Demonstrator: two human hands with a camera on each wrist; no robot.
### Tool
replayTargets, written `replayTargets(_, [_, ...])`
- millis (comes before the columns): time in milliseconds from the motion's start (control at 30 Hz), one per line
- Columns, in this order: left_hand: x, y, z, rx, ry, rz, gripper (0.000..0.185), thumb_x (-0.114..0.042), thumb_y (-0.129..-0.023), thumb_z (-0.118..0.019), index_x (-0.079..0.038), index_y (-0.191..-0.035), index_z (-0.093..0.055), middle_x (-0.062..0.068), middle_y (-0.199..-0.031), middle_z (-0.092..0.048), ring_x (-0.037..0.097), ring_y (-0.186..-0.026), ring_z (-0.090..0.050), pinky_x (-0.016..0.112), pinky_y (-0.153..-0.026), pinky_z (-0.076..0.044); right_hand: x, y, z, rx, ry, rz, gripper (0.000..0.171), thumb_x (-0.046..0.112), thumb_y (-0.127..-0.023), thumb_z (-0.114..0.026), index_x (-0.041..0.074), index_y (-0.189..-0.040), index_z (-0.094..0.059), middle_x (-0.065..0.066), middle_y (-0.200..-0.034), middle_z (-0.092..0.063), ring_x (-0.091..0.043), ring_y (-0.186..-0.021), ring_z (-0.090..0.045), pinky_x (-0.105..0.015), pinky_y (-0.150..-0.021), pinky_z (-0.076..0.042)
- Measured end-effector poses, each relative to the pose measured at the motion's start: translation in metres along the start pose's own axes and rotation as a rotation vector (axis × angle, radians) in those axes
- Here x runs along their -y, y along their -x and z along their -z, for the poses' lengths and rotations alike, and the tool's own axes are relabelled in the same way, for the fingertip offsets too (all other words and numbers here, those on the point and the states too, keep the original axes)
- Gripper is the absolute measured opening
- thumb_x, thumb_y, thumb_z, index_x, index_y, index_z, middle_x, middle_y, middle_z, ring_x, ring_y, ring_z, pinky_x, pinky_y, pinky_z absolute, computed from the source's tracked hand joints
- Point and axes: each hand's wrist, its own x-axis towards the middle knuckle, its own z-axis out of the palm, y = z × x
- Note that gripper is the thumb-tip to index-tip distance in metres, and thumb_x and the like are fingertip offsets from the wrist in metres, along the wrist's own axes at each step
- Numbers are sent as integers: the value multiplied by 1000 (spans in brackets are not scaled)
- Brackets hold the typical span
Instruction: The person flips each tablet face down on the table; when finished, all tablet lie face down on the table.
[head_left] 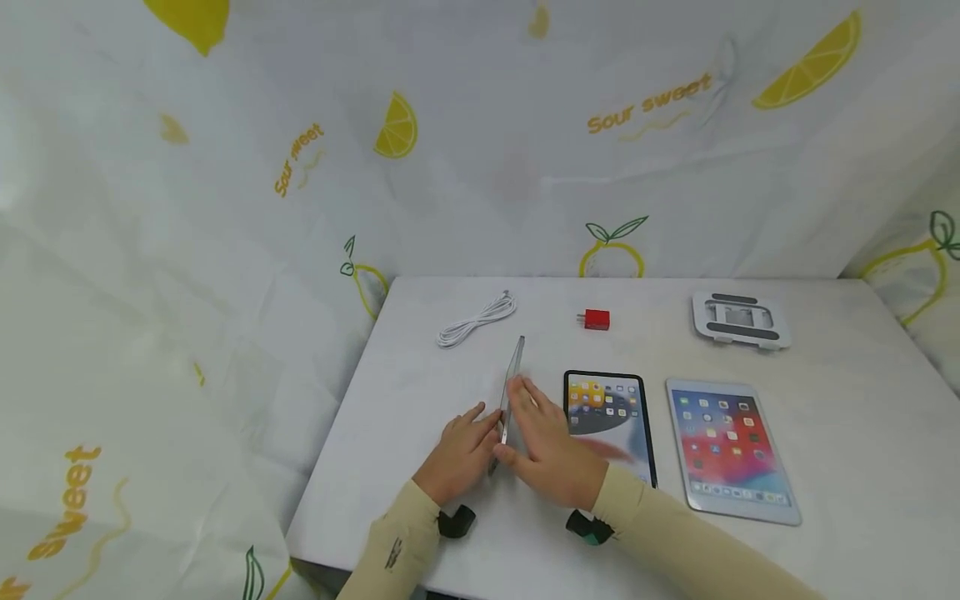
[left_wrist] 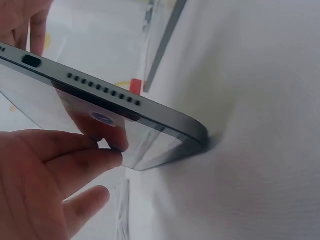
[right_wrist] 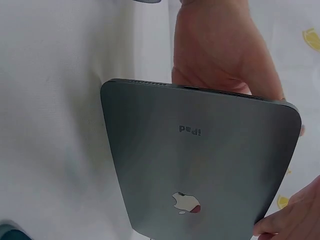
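On the table (head_left: 847, 400), just left of the black-bordered tablet (head_left: 626, 429), a grey tablet (right_wrist: 210, 155) stands on edge. Left grip (head_left: 459, 457): unclenched, fingertips (left_wrist: 111, 157) on its screen (left_wrist: 35, 97); right grip (head_left: 553, 454): touching it — whether grasping, one cannot tell. Slackened or uneven support could topple it onto its neighbour.

I count one grey iPad (right_wrist: 200, 160), one black-rimmed tablet (head_left: 618, 417) and one white-rimmed tablet (head_left: 731, 450), which makes three tablets altogether. Besides those I see one white cable (head_left: 480, 321), one red plug adapter (head_left: 597, 320) and one white stand (head_left: 742, 331). Over the single table (head_left: 375, 417) there are one left hand (head_left: 459, 457) and one right hand (head_left: 557, 457), two beige sleeves (head_left: 401, 533) (head_left: 675, 529) and two dark wrist cameras (head_left: 457, 522) (head_left: 583, 527).
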Motion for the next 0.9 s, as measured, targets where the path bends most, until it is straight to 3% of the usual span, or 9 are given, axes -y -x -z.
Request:
replayTargets(267, [-6, 9, 10, -169, 81, -104, 53, -38, -112, -53, -5, -153, -58, 23, -154, -55, 41, -148, -46, 69, -116, -35, 4, -5, -8, 10, -9, -11, 86, 53, -112, -47, -2, -169, -14, -20, -177, -7, -39, -163, 1, -75, -121, -10])
replayTargets(333, [-6, 9, 11, -213, 96, -148, 52, -36, -110, -59, -6, -153, -60, 21, -152, -58, 39, -145, -49, 68, -114, -38, 4, -6, -8, 12, -13, -16, 84, 52, -113, -46, -2, -169, -14, -20, -177, -5, -38, -163, 2, -74, -122, -9])
replayTargets(500, [-1, 10, 8, -345, 147, -314, 55, -27, -106, -69, -8, -156, -57, 8, -152, -60, 30, -139, -56, 58, -112, -46, 3, -5, -10, 24, -25, -29, 82, 49, -114, -46, -1, -170, -12, -17, -177, -3, -36, -163, 4, -71, -124, -7])
replayTargets(600, [0, 9, 7, -419, 150, -430, 55, -21, -104, -71, -6, -155, -57, 6, -152, -61, 29, -134, -59, 54, -109, -49, 3, -5, -10, 31, -35, -34, 81, 48, -114, -46, 0, -170, -12, -15, -178, -3, -37, -163, 4, -71, -124, -7])
replayTargets(667, [0, 10, 8, -452, 128, -472, 53, -17, -103, -72, -5, -153, -59, 6, -151, -62, 29, -131, -61, 53, -107, -49, 3, -4, -11, 39, -39, -37, 82, 48, -114, -45, 0, -170, -11, -13, -178, -4, -37, -163, 3, -71, -124, -7])
replayTargets(733, [0, 11, 9, -474, 100, -490, 51, -12, -101, -72, -4, -151, -61, 7, -150, -63, 29, -130, -61, 54, -105, -50, 3, -3, -12, 45, -44, -37, 82, 48, -114, -46, 0, -170, -11, -13, -178, -7, -39, -163, 2, -73, -123, -10])
replayTargets(900, [1, 17, 15, -508, 71, -459, 47, -1, -98, -71, -1, -145, -66, 9, -148, -64, 30, -128, -62, 54, -103, -51, 1, 0, -17, 107, -48, -76, 80, 49, -113, -48, 7, -171, -13, -15, -177, -16, -47, -160, -6, -77, -117, -23])
